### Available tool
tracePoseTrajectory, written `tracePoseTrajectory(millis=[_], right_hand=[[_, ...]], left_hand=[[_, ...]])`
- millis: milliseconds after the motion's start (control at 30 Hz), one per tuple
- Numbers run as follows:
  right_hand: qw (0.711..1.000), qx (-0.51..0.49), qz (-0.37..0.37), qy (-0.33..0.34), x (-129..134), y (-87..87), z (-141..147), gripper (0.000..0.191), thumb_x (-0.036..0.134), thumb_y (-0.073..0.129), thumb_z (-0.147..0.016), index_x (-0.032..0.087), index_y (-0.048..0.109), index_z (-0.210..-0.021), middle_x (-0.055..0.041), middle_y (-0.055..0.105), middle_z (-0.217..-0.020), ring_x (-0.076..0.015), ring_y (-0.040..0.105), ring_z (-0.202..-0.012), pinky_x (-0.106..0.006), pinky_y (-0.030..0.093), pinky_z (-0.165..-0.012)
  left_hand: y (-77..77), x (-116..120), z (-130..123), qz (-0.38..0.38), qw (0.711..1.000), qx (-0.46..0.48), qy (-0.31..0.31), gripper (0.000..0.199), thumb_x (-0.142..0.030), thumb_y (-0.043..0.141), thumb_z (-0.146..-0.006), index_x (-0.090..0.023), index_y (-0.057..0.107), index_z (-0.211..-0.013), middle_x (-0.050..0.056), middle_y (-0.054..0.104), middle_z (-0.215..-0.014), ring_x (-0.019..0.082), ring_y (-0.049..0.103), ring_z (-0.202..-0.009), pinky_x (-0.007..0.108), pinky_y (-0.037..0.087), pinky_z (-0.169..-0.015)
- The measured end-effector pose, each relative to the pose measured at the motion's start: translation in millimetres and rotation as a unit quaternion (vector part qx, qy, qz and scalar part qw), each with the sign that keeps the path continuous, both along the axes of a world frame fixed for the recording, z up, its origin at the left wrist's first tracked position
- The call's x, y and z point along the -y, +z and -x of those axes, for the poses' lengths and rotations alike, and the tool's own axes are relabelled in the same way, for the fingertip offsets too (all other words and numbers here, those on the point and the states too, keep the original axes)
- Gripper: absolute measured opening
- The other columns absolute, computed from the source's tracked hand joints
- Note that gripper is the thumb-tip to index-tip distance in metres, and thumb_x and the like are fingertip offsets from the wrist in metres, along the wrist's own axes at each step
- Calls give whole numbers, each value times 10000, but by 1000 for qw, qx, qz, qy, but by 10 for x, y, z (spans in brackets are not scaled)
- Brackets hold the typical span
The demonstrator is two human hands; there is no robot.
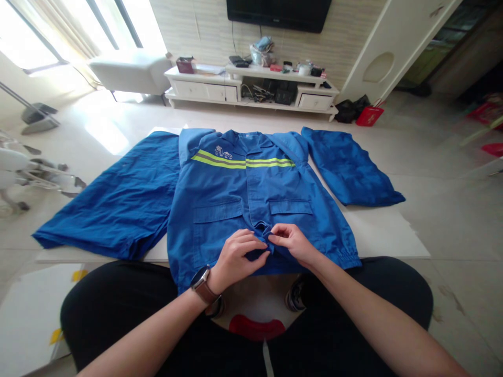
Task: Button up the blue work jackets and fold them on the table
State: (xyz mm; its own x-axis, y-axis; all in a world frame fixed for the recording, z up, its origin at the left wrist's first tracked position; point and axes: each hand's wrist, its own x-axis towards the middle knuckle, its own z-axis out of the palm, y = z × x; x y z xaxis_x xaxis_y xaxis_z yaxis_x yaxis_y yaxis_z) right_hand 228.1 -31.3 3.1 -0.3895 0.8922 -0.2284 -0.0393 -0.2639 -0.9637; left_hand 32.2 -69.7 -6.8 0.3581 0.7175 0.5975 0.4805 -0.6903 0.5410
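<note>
A blue work jacket (220, 183) with a yellow and grey reflective stripe lies front up, its collar at the far end. At the lower middle of its front opening, my left hand (241, 254) pinches the front edge between thumb and fingers. Close beside it on the right, my right hand (293, 242) grips the same placket. The fabric between both hands is lifted and bunched; a button there is too small to make out. Folded blue cloth (129, 193) lies left of the jacket, and another folded blue piece (351, 167) lies to its right.
Beneath the clothes is a white board (393, 233). Beyond it stand a white TV cabinet (204, 86) with small items and a grey bench (131, 70). A red bag (369, 114) sits on the floor at the right. A white rack (23, 162) is at the left.
</note>
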Motion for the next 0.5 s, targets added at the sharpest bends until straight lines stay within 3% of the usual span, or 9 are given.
tracePoseTrajectory(millis=[133,300,500], right_hand=[[999,-14,32,-27,36,-58,11,383,473,891,-640,161,674,-687,28,608,-666,-108,495,-647,-262,404,-687],[997,-21,53,-56,44,-86,12,367,452,898,-623,164,681,-694,28,617,-676,-103,491,-636,-254,389,-658],[996,-23,64,-64,32,-54,7,363,447,904,-599,170,682,-677,25,622,-668,-103,486,-621,-250,382,-631]], left_hand=[[30,48,-44,-30,998,-53,26,143,-320,737,-876,-208,715,-962,29,727,-800,169,628,-745,342,497,-722],[11,76,-26,-101,991,-85,4,166,-159,653,-918,-214,686,-1070,22,741,-893,152,612,-778,342,484,-771],[-4,42,12,-136,980,-148,2,161,-165,621,-942,-218,672,-1085,10,703,-854,155,594,-789,370,448,-836]])
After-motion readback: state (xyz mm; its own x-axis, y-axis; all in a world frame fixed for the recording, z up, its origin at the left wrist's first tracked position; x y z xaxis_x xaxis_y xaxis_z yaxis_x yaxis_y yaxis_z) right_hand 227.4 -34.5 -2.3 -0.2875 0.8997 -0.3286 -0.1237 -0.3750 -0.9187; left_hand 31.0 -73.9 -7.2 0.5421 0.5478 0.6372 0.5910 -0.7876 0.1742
